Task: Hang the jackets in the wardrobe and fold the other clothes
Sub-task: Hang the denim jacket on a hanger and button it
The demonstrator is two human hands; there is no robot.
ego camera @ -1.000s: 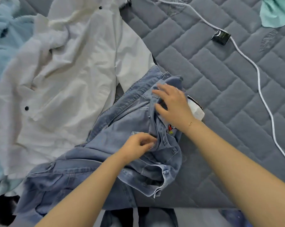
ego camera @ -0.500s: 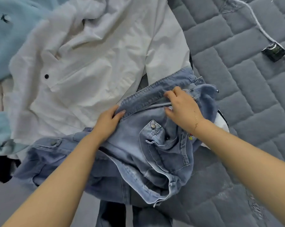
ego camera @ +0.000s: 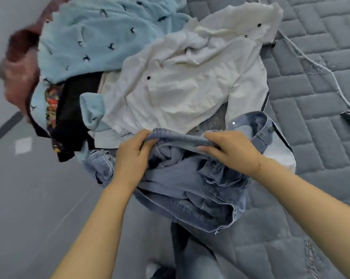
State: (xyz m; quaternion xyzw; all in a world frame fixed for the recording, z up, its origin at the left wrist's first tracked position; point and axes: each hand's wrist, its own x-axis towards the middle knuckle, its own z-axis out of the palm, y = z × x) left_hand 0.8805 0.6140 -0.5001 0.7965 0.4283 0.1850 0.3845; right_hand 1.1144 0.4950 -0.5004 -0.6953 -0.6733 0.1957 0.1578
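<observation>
Both hands gripped one folded edge of the crumpled light-blue denim jacket, the left hand and right hand curled tightly round it. Just beyond that grip lay the cream button-front jacket on the grey quilted mattress.

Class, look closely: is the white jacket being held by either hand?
No: both the left hand and right hand grip the denim jacket; the white jacket lies untouched.

Denim jacket is lying lower centre on the mattress; you're gripping its upper edge, left hand left, right hand right. Shirt is lying above it, fleece upper left, cable running upper right.
</observation>
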